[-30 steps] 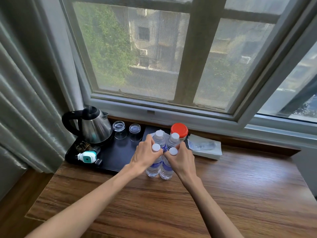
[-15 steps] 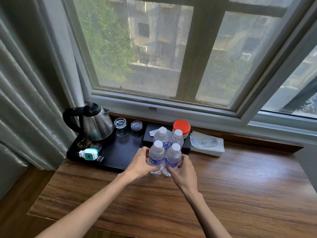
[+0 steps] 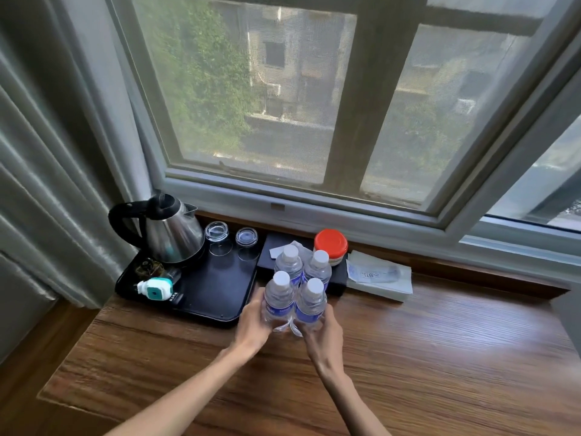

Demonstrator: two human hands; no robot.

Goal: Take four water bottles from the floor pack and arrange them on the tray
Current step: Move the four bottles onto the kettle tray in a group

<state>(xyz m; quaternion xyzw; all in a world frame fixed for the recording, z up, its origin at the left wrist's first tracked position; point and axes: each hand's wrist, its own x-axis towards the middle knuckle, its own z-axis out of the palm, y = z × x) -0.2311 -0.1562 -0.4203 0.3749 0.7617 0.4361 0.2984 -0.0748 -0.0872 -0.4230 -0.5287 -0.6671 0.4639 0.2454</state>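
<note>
Several clear water bottles with white caps and blue labels stand upright in a tight square on the wooden desk, just right of the black tray [image 3: 217,297]. My left hand [image 3: 253,322] wraps the lower part of the front left bottle [image 3: 279,297]. My right hand [image 3: 323,333] wraps the lower part of the front right bottle [image 3: 311,305]. Behind them stand the back left bottle [image 3: 288,262] and the back right bottle [image 3: 318,267], close against a low black box [image 3: 338,281]. The floor pack is out of view.
On the tray stand a steel kettle [image 3: 171,229], two upturned glasses [image 3: 218,237] and a small white and teal device [image 3: 155,289]. A red-lidded jar [image 3: 330,247] and a white packet [image 3: 379,275] lie by the window sill. Grey curtain hangs at left.
Both hands slid from the bottle caps down to the lower bodies of the two front bottles. The view drew a little closer to the desk.
</note>
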